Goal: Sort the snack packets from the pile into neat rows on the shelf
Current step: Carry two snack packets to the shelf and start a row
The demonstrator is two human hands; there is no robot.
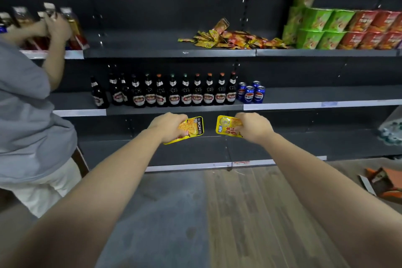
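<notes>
A loose pile of yellow and red snack packets (233,40) lies on the upper dark shelf (169,53), right of centre. My left hand (168,126) grips a yellow packet with a black strip (194,128). My right hand (254,127) grips another yellow packet (227,125). Both hands hang side by side in front of the low shelf, well below the pile, with a small gap between the two packets.
Green and red noodle bowls (339,28) are stacked right of the pile. Brown bottles (174,91) and blue cans (250,92) line the middle shelf. A person in a grey shirt (30,115) handles bottles at the left. Boxes (382,183) lie on the floor at the right.
</notes>
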